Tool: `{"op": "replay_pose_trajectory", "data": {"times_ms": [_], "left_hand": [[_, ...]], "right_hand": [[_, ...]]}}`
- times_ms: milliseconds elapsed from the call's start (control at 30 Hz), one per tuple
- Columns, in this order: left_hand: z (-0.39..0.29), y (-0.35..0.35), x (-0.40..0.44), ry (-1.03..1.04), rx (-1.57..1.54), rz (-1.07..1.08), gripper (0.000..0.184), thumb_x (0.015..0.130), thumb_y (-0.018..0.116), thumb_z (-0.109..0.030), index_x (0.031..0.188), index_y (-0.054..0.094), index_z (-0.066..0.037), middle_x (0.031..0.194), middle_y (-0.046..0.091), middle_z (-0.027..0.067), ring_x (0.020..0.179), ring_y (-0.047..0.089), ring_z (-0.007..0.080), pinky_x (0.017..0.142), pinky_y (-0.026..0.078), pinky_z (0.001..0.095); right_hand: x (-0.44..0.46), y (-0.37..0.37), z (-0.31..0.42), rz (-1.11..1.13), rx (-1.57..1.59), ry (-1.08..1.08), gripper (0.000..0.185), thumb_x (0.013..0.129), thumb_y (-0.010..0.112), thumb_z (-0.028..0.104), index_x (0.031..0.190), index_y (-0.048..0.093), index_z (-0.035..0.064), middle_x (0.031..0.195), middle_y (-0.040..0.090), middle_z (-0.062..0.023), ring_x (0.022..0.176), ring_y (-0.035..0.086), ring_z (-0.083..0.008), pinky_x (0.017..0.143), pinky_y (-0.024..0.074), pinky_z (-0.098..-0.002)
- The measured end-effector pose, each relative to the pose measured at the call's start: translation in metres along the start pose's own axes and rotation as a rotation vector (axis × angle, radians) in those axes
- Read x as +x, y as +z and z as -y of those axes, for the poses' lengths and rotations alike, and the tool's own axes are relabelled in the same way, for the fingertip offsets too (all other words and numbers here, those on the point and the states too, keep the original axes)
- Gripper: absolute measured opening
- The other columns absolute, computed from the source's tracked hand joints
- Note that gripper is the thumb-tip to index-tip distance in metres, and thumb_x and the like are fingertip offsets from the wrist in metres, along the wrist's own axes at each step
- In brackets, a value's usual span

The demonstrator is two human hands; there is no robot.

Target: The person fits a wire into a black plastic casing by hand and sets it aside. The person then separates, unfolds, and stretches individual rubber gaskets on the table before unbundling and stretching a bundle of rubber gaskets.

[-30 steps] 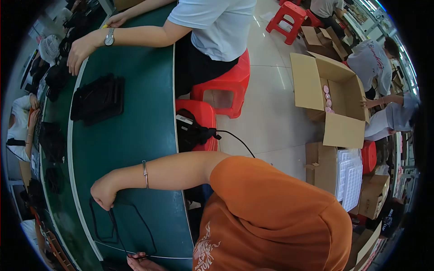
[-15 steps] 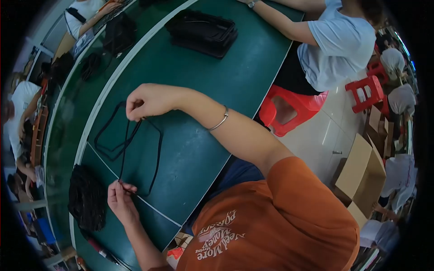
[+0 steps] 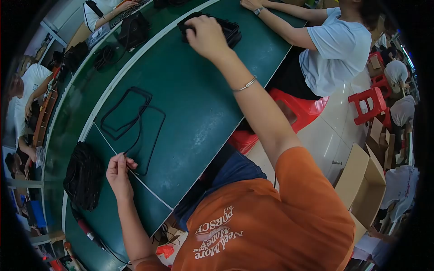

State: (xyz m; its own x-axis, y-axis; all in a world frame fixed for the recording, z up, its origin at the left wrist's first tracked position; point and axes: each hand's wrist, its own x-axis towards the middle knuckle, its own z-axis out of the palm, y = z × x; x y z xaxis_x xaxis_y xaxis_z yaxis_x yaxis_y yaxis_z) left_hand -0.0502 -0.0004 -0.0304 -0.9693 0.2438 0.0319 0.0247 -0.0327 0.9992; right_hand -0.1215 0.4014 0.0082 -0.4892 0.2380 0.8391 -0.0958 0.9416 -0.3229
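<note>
My left hand (image 3: 120, 170) is closed in a pinch on one end of a thin black cord (image 3: 157, 141). The rest of that cord lies in loose, angular loops on the green table. Over at the far side, my right hand (image 3: 205, 35), with a bracelet on its wrist, is at a stack of black rectangular trays or frames (image 3: 232, 30). Its fingers are bent and somewhat apart, partly over the stack; whether they touch a piece is unclear. Left of my left hand lies a thick bundle of black cords (image 3: 84, 176).
A red-and-black pen-like tool (image 3: 86, 229) with a cable lies near the bundle. A pale raised rail (image 3: 116, 74) borders the green table (image 3: 190, 108). A co-worker in light blue (image 3: 339, 49) sits at the right, beside red stools (image 3: 368, 105) and an open cardboard box (image 3: 361, 189).
My right hand has let go of the looped cord and moved away to the black stack. The loops now rest on the table. My left hand still pinches the cord's end.
</note>
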Motion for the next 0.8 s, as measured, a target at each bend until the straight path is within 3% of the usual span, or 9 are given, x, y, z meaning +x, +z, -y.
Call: {"op": "replay_pose_trajectory", "data": {"times_ms": [67, 167, 300, 467, 633, 700, 800], "left_hand": [[0.001, 0.0, 0.0, 0.006, 0.025, 0.007, 0.016, 0.094, 0.052, -0.015, 0.099, 0.057, -0.001, 0.078, 0.06, 0.0063, 0.065, 0.057, 0.0128, 0.062, 0.047, 0.023], [-0.012, 0.01, -0.006, 0.037, 0.034, 0.04, 0.015, 0.093, 0.052, -0.015, 0.097, 0.057, -0.001, 0.076, 0.06, 0.0064, 0.061, 0.057, 0.0128, 0.059, 0.047, 0.0232], [-0.061, 0.021, -0.035, 0.156, 0.05, 0.156, 0.013, 0.092, 0.05, -0.01, 0.094, 0.056, 0.001, 0.072, 0.058, 0.0079, 0.054, 0.055, 0.0134, 0.051, 0.047, 0.0241], [-0.107, 0.015, -0.063, 0.363, -0.089, 0.295, 0.019, 0.09, 0.053, -0.013, 0.09, 0.051, 0.006, 0.067, 0.055, 0.0124, 0.046, 0.053, 0.0142, 0.039, 0.044, 0.0216], [-0.121, 0.024, -0.074, 0.317, -0.183, 0.368, 0.019, 0.089, 0.053, -0.012, 0.09, 0.049, 0.007, 0.065, 0.054, 0.0149, 0.042, 0.053, 0.0151, 0.037, 0.044, 0.0219], [-0.119, 0.03, -0.075, 0.326, -0.149, 0.465, 0.017, 0.092, 0.05, -0.01, 0.094, 0.044, 0.007, 0.066, 0.05, 0.0128, 0.038, 0.046, 0.0153, 0.031, 0.038, 0.0225], [-0.117, 0.03, -0.079, 0.265, -0.12, 0.433, 0.02, 0.091, 0.052, -0.013, 0.092, 0.045, 0.006, 0.064, 0.051, 0.0134, 0.038, 0.046, 0.0149, 0.032, 0.04, 0.0227]], "right_hand": [[-0.012, -0.002, -0.031, 0.029, -0.29, 0.018, 0.026, 0.078, 0.06, 0.02, 0.1, 0.063, 0.0056, 0.097, 0.061, -0.0132, 0.095, 0.054, -0.0325, 0.082, 0.0436, -0.0439], [-0.036, -0.015, -0.052, 0.233, -0.245, 0.04, 0.024, 0.078, 0.06, 0.018, 0.099, 0.064, 0.0054, 0.095, 0.062, -0.0142, 0.095, 0.054, -0.0334, 0.083, 0.0439, -0.0428], [-0.068, -0.062, -0.017, 0.201, 0.064, -0.046, 0.02, 0.077, 0.058, 0.006, 0.095, 0.064, 0.0023, 0.09, 0.063, -0.0163, 0.094, 0.055, -0.0347, 0.086, 0.0435, -0.0421], [-0.105, -0.125, 0.045, 0.489, 0.319, -0.023, 0.02, 0.079, 0.054, -0.001, 0.096, 0.062, 0.0039, 0.088, 0.063, -0.0125, 0.089, 0.058, -0.0303, 0.101, 0.0345, -0.0476], [-0.121, -0.131, 0.08, 0.646, 0.573, -0.089, 0.025, 0.077, 0.056, -0.006, 0.097, 0.064, 0.0073, 0.093, 0.063, -0.008, 0.093, 0.059, -0.0255, 0.104, 0.0307, -0.048], [-0.128, -0.122, 0.092, 0.607, 0.666, -0.115, 0.024, 0.077, 0.057, -0.005, 0.098, 0.064, 0.0075, 0.095, 0.063, -0.0079, 0.094, 0.059, -0.0259, 0.104, 0.0313, -0.0478], [-0.136, -0.106, 0.109, 0.546, 0.663, -0.182, 0.018, 0.08, 0.057, 0.002, 0.097, 0.061, 0.0055, 0.094, 0.061, -0.0092, 0.096, 0.057, -0.0261, 0.105, 0.0315, -0.0467]]}}
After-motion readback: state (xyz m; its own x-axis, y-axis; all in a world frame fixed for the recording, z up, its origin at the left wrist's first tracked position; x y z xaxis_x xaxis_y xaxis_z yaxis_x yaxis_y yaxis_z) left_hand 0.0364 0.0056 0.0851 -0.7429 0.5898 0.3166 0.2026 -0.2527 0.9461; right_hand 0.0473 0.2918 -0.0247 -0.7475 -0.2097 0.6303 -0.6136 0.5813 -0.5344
